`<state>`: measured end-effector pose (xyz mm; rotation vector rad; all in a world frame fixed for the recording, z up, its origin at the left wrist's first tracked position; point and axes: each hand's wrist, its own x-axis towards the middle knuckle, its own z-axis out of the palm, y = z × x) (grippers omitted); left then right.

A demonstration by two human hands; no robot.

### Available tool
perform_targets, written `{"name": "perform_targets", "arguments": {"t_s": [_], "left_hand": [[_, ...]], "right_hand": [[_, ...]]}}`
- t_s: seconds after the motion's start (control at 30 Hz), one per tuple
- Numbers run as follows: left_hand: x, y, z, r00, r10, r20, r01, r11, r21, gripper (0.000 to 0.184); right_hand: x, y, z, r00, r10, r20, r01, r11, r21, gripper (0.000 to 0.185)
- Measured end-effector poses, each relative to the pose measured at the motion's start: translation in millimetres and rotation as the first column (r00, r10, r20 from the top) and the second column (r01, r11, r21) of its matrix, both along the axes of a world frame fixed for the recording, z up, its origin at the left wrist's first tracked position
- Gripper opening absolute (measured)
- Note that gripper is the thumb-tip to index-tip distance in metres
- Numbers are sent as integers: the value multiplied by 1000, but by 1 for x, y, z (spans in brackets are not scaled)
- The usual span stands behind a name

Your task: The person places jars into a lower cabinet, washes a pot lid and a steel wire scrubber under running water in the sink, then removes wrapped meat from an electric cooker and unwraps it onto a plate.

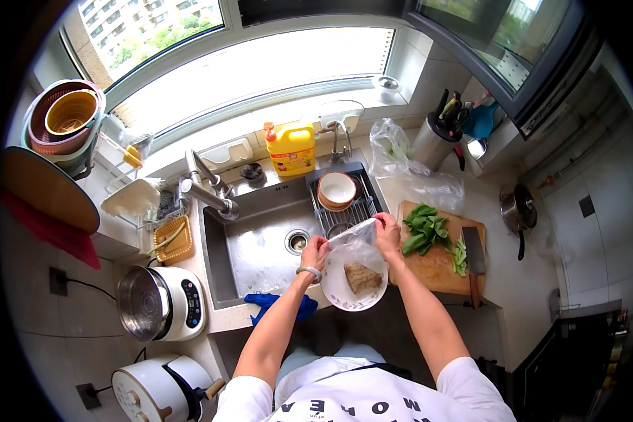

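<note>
A clear plastic bag [352, 238] is stretched between my two hands at the sink's front right. My left hand [314, 256], with a bracelet at the wrist, is closed on the bag's left edge. Closed on its right edge is my right hand [387, 238]. Below and between them is a white plate [344, 294] with a patterned rim, holding a brown piece of food [362, 278]. The bag overlaps the plate's upper part. What supports the plate from below is hidden.
The sink [250, 246] has a rack with stacked bowls [337, 190]. At right, a cutting board [429, 271] holds leafy greens [425, 228] and a cleaver [474, 253]. A blue cloth [306, 308] hangs at the front edge. A cooker [186, 306] stands left.
</note>
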<state>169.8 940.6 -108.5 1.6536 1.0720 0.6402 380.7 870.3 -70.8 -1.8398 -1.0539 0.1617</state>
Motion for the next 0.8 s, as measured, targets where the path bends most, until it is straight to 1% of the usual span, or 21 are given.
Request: {"name": "perform_targets", "arguments": {"t_s": [0.07,0.13,0.17,0.27,0.3,0.33,0.4,0.43,0.47,0.5,0.53,0.6,0.67,0.73,0.8], "left_hand": [[7,3,9,1000,2,-7,-2,1000,-1,11],[13,7,9,1000,-2,7,2,1000,-18,11],[16,12,5,1000,-27,5,27,1000,-12,10],[28,18,7,999,-54,-7,54,998,-10,10],[32,19,7,999,-41,13,41,999,-31,11],[35,22,7,999,-43,13,44,999,-32,11],[42,27,6,1000,-28,7,28,999,-16,11],[43,30,5,1000,-19,23,20,999,-26,12],[43,33,4,1000,-3,15,3,1000,-1,13],[43,37,1,999,22,24,-21,999,-27,14],[42,40,0,998,48,33,-46,998,-51,14],[36,45,-3,997,61,45,-58,996,-61,15],[32,48,-16,991,78,111,-62,988,-143,16],[27,49,-23,989,61,131,-39,986,-165,17],[22,47,-18,980,47,196,-4,977,-212,13]], "right_hand": [[7,3,-7,999,-23,-32,22,1000,-20,10],[16,4,-16,998,-53,24,54,999,-11,11],[22,5,-20,998,-67,-16,67,997,-38,11],[36,3,-29,996,-85,-38,82,994,-70,12],[40,2,-29,991,-53,-119,37,990,-133,13],[41,2,-32,991,-56,-119,40,990,-135,13],[41,-6,-35,956,-4,-292,-17,998,-68,18],[37,-15,-28,957,-14,-291,-8,997,-75,18],[32,-27,-21,969,-15,-247,-3,997,-72,21],[26,-40,-15,979,-15,-204,1,998,-70,25],[23,-54,-18,979,-22,-203,7,997,-74,25],[9,-88,-24,965,-130,-226,103,987,-124,22],[-11,-123,-34,947,-193,-257,160,977,-143,16],[-33,-159,-47,925,-256,-282,171,941,-293,12],[-58,-183,-44,907,-265,-327,156,933,-325,10]]}}
